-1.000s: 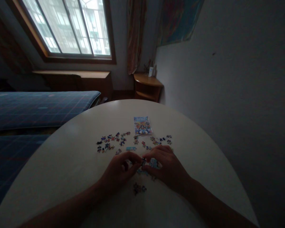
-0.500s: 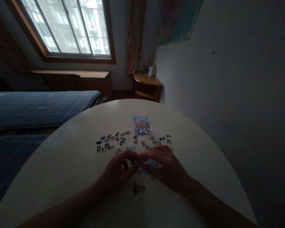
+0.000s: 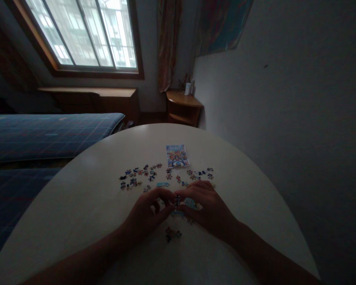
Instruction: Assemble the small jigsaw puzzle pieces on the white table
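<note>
Between the fingertips of both hands is a small dark-and-white puzzle piece (image 3: 177, 201), held just above the table. My left hand (image 3: 151, 208) pinches it from the left side, thumb and index finger closed. From the right, my right hand (image 3: 206, 204) pinches the same piece. Light-blue joined puzzle pieces (image 3: 190, 203) show partly under my right hand, which hides much of them. A small blue joined strip of puzzle (image 3: 162, 184) lies just beyond my left fingers. Nearer to me rests a little cluster of loose pieces (image 3: 172, 234).
Several loose puzzle pieces (image 3: 133, 181) are scattered at the left, and more pieces (image 3: 200, 173) lie at the right. A printed picture sheet (image 3: 177, 156) is behind them on the round white table (image 3: 86, 198). A mattress (image 3: 53, 134) stands left, a wall (image 3: 273, 130) right.
Almost nothing differs. Both hands keep the same pinch on the puzzle piece, and the view has shifted very slightly.
</note>
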